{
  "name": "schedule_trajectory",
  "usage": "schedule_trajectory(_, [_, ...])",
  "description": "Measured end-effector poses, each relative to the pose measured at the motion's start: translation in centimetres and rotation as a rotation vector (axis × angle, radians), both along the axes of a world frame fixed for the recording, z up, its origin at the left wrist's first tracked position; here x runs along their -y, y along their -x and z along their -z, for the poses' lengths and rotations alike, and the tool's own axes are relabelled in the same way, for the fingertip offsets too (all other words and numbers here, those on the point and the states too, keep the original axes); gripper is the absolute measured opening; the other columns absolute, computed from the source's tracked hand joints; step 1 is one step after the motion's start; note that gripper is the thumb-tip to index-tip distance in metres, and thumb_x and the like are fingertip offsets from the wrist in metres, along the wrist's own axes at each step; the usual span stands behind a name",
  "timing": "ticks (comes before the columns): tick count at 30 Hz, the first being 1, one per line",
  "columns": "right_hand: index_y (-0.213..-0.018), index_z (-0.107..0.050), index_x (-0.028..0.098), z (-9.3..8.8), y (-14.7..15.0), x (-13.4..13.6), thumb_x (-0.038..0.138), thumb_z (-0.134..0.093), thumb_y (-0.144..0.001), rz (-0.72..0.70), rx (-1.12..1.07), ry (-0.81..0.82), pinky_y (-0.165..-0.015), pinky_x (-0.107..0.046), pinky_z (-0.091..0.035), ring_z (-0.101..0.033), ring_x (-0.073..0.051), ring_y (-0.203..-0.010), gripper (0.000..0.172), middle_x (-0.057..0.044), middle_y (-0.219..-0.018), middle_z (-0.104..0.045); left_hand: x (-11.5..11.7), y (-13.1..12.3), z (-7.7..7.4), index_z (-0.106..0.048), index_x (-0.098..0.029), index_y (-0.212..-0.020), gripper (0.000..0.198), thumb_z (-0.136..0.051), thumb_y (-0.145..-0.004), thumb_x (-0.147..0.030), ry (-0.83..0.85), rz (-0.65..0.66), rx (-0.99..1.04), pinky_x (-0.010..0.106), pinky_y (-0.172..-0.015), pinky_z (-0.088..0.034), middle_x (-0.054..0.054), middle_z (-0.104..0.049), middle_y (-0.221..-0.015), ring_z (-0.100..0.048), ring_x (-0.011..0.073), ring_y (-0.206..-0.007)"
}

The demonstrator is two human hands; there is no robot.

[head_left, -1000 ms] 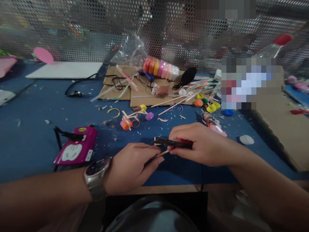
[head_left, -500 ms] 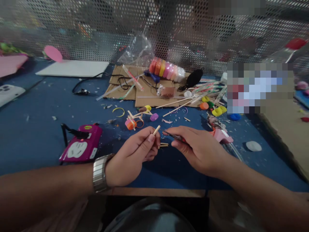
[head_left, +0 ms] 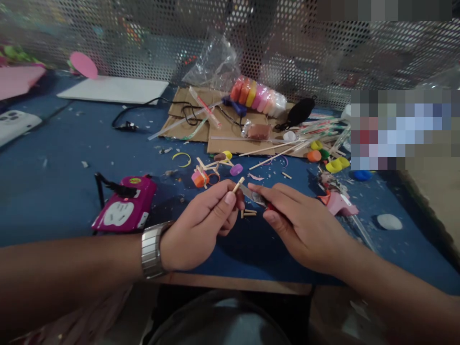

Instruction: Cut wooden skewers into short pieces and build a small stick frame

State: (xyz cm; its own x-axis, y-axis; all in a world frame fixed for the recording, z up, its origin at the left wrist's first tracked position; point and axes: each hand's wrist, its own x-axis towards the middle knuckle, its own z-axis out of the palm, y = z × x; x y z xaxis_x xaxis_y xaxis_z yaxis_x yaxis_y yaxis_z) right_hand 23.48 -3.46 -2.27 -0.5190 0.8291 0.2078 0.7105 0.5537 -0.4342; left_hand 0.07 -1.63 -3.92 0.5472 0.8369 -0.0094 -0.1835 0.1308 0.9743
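Note:
My left hand (head_left: 204,225), with a metal watch on its wrist, is closed around a short wooden stick (head_left: 237,185) whose tip pokes up past the fingers. My right hand (head_left: 298,223) is closed on a small cutter (head_left: 257,197) with a red handle, its blade tip touching the stick's end. Two cut stick pieces (head_left: 247,212) lie on the blue table (head_left: 53,182) just below the two hands. Beyond them stands a little model of sticks and coloured bottle caps (head_left: 208,171).
A magenta power strip (head_left: 125,211) lies left of my hands. Cardboard sheets (head_left: 223,139) at the back carry straws, skewers, a stack of coloured caps (head_left: 257,96) and a black cable. A pink glue gun (head_left: 339,203) and loose caps lie right. A perforated metal screen closes the back.
My left hand turned the stick upright and raised it. My right hand brought the cutter's blade up to the stick's tip. Two cut pieces now lie on the table.

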Motion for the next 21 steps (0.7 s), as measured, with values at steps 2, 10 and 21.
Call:
schedule_trajectory(2, [-0.154,-0.059,0.017,0.02,-0.01,0.05,0.046,-0.038,-0.117,-0.013,-0.002,0.003,-0.077,-0.037,-0.061,-0.076,-0.024,-0.094,0.052,-0.013,-0.113,-0.075,0.02,0.08,0.07,-0.053,-0.019,-0.095,0.038,-0.053,-0.112,-0.054,-0.005,-0.002,-0.017,0.022,-0.049,-0.026,-0.008,-0.042,-0.067,-0.031,0.0078,-0.055])
schedule_trajectory(10, [-0.152,-0.061,0.013,0.12,0.17,0.26,0.044,-0.040,-0.117,-0.074,-0.078,0.097,-0.087,-0.038,-0.060,-0.076,-0.025,-0.101,0.051,-0.014,-0.113,-0.077,-0.08,0.28,0.20,-0.052,-0.020,-0.093,0.033,-0.049,-0.113,-0.045,-0.041,0.008,-0.076,0.022,-0.050,-0.029,-0.007,-0.041,-0.071,-0.030,0.0083,-0.058])
schedule_trajectory(21, [-0.148,-0.063,0.019,-0.19,0.54,0.55,0.041,-0.041,-0.117,-0.114,-0.132,0.136,-0.085,-0.037,-0.060,-0.076,-0.025,-0.101,0.044,-0.013,-0.110,-0.078,-0.21,0.96,0.03,-0.050,-0.021,-0.091,0.035,-0.046,-0.114,-0.047,-0.348,-0.003,-0.293,0.025,-0.060,-0.038,-0.005,-0.046,-0.074,-0.041,0.0116,-0.065])
